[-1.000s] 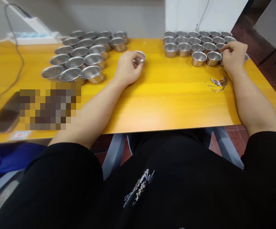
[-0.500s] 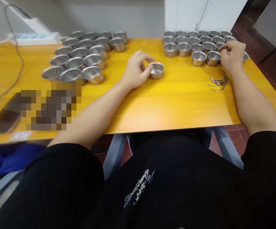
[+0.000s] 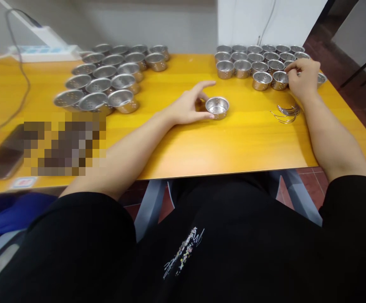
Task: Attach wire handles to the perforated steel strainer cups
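Note:
A small perforated metal cup (image 3: 217, 107) stands upright by itself on the yellow table. My left hand (image 3: 191, 105) is beside it with fingers spread; the thumb tip meets the cup's left side, and the index finger is stretched out clear of it. My right hand (image 3: 303, 78) is over the front of the right-hand group of cups (image 3: 263, 81), its thumb and index finger pressed together. Whatever might be in that pinch is too small or hidden to make out. Below it lies a small pile of curved metal wires (image 3: 287, 112).
Rows of similar cups (image 3: 122, 101) fill the table's left side. A phone (image 3: 4, 153) and a blurred-out patch are at the front left. A white power strip (image 3: 46, 52) with a cable lies at the back left. The table's front edge (image 3: 220, 173) is close to my body.
The lone cup has moved toward me and to the right along with my left hand, whose fingers have opened away from it. My right hand stays at the right-hand cups.

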Action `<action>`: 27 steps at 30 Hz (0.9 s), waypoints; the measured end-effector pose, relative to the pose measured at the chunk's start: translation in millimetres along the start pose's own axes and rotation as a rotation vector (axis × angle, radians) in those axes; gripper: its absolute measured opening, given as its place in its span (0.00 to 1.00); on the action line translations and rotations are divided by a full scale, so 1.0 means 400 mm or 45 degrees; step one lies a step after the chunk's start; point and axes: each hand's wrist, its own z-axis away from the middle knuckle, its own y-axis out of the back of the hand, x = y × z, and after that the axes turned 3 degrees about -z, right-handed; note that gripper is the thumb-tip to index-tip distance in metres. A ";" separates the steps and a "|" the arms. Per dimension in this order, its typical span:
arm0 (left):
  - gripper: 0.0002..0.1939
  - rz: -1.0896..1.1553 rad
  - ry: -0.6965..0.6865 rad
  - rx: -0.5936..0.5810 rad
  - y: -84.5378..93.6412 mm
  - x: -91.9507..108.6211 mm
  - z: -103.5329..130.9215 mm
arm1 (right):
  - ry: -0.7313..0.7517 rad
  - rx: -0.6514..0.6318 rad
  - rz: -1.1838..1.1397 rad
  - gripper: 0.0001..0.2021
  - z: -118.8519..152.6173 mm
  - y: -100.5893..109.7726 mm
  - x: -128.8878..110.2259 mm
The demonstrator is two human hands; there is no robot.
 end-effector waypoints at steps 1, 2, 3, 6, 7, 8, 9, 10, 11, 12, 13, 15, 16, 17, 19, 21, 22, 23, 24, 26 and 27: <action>0.80 -0.006 -0.017 -0.007 -0.002 0.010 0.001 | 0.011 0.007 -0.026 0.20 0.000 0.005 -0.008; 0.80 -0.012 -0.029 -0.013 -0.004 0.017 0.002 | 0.018 0.012 -0.059 0.20 0.000 0.015 -0.020; 0.80 -0.015 -0.038 -0.019 -0.006 0.023 0.003 | 0.024 0.004 -0.101 0.21 0.000 0.028 -0.037; 0.81 0.001 -0.055 -0.044 -0.012 0.025 0.006 | 0.015 -0.196 -0.230 0.23 -0.002 0.087 -0.111; 0.82 0.008 -0.053 -0.054 -0.012 0.024 0.006 | 0.007 -0.345 -0.231 0.23 -0.003 0.109 -0.137; 0.83 0.011 -0.047 -0.062 -0.012 0.023 0.007 | -0.002 -0.531 -0.196 0.21 -0.005 0.131 -0.162; 0.84 0.007 -0.036 -0.070 -0.012 0.023 0.008 | -0.012 -0.700 -0.151 0.17 -0.008 0.150 -0.182; 0.85 -0.006 -0.023 -0.081 -0.010 0.025 0.009 | 0.036 -0.784 -0.042 0.11 -0.010 0.166 -0.198; 0.85 -0.023 -0.010 -0.094 -0.008 0.029 0.009 | 0.088 -0.845 0.050 0.06 -0.012 0.178 -0.209; 0.85 -0.042 0.004 -0.107 -0.005 0.034 0.010 | 0.125 -0.914 0.129 0.04 -0.013 0.186 -0.215; 0.84 -0.061 0.016 -0.121 -0.002 0.041 0.010 | 0.155 -0.970 0.192 0.06 -0.012 0.191 -0.216; 0.83 -0.087 0.039 -0.142 0.004 0.055 0.011 | 0.163 -1.095 0.226 0.06 -0.003 0.191 -0.208; 0.82 -0.094 0.049 -0.149 0.006 0.061 0.011 | 0.159 -1.130 0.211 0.05 0.005 0.188 -0.200; 0.82 -0.096 0.057 -0.152 0.008 0.067 0.011 | 0.157 -1.144 0.176 0.05 0.014 0.183 -0.191; 0.81 -0.093 0.069 -0.159 0.010 0.075 0.011 | 0.161 -1.102 0.086 0.07 0.033 0.168 -0.170; 0.80 -0.097 0.077 -0.164 0.013 0.080 0.011 | 0.153 -1.059 0.009 0.08 0.051 0.153 -0.151; 0.80 -0.103 0.082 -0.167 0.014 0.081 0.011 | 0.143 -1.053 -0.017 0.08 0.058 0.147 -0.143; 0.79 -0.113 0.086 -0.169 0.016 0.082 0.011 | 0.129 -1.058 -0.037 0.09 0.065 0.143 -0.137; 0.77 -0.125 0.090 -0.171 0.018 0.082 0.011 | 0.119 -1.069 -0.048 0.10 0.070 0.141 -0.132; 0.74 -0.144 0.090 -0.181 0.023 0.082 0.009 | 0.131 -1.069 -0.023 0.10 0.080 0.141 -0.129; 0.73 -0.152 0.089 -0.188 0.024 0.081 0.009 | 0.149 -1.057 0.015 0.10 0.084 0.142 -0.131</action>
